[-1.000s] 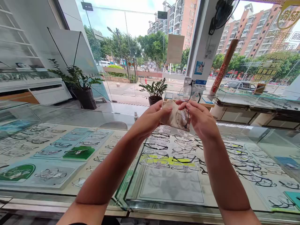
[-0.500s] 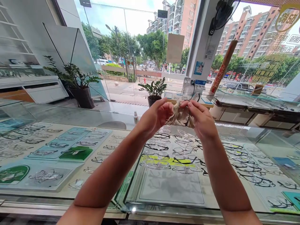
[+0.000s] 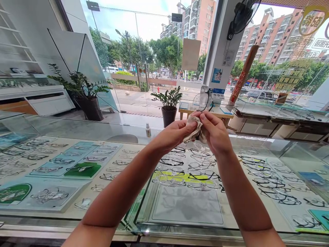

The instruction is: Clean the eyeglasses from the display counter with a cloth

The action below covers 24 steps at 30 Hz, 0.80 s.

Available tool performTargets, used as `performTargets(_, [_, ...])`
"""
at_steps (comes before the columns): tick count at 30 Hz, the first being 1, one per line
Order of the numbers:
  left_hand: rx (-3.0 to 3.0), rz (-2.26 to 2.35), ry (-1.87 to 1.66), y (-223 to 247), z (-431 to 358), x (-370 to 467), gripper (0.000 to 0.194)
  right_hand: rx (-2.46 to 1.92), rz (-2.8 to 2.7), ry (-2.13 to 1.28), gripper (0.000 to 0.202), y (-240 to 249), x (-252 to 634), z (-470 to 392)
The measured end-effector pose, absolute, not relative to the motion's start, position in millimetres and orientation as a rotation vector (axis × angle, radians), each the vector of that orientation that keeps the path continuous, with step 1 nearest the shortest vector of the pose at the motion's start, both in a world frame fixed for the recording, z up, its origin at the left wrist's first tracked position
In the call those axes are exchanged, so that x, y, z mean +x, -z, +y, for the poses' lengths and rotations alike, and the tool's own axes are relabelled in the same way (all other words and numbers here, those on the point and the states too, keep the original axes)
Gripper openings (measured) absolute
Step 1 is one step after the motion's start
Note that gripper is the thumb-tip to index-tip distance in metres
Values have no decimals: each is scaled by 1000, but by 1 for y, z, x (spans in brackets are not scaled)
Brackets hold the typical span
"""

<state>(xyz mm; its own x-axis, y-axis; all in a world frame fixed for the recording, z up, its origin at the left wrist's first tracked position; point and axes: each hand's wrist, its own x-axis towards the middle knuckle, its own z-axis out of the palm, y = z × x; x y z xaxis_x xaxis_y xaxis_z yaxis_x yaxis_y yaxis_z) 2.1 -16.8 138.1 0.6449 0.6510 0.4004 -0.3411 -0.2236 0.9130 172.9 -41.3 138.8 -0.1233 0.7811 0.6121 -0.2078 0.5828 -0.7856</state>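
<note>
Both hands meet above the glass display counter. My left hand (image 3: 179, 133) is closed round a beige cloth (image 3: 193, 132), its thumb pressing on the cloth's ruffled edge. A pair of glasses (image 3: 211, 103) with thin dark temples shows at and above the fingers; its lower part is hidden by the cloth and hands. My right hand (image 3: 214, 130) pinches the glasses near the frame, close beside the cloth. Which part of the frame its fingertips hold is hard to tell. A small white spray bottle (image 3: 148, 131) stands on the counter, left of the hands.
Rows of eyeglasses (image 3: 202, 164) lie inside the glass counter (image 3: 144, 219) under my arms. Beyond it are a potted plant (image 3: 169, 116), a small wooden table (image 3: 183, 110) and a larger potted plant (image 3: 89, 108) at the left. A second display counter (image 3: 267, 115) stands at the right.
My left hand has folded over the cloth, its thumb now across it. The cloth has bunched up and covers more of the glasses, whose temples now show higher. The view has shifted slightly.
</note>
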Motion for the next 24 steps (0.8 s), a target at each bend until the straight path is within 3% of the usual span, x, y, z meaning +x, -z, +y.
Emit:
performTargets(8, [1555, 280, -1006, -135, -15, 4, 47, -470, -1402, -917, 27, -139, 167, -41])
performTargets(16, [1645, 313, -1196, -139, -21, 5, 47, -635, -1496, -968, 49, -139, 166, -40])
performTargets(21, [1627, 334, -1204, -139, -19, 4, 51, -640, -1519, -960, 35, -143, 175, -40])
performTargets(24, [1625, 364, -1185, -141, -15, -1, 52, -657, -1484, -788, 23, -150, 186, -44])
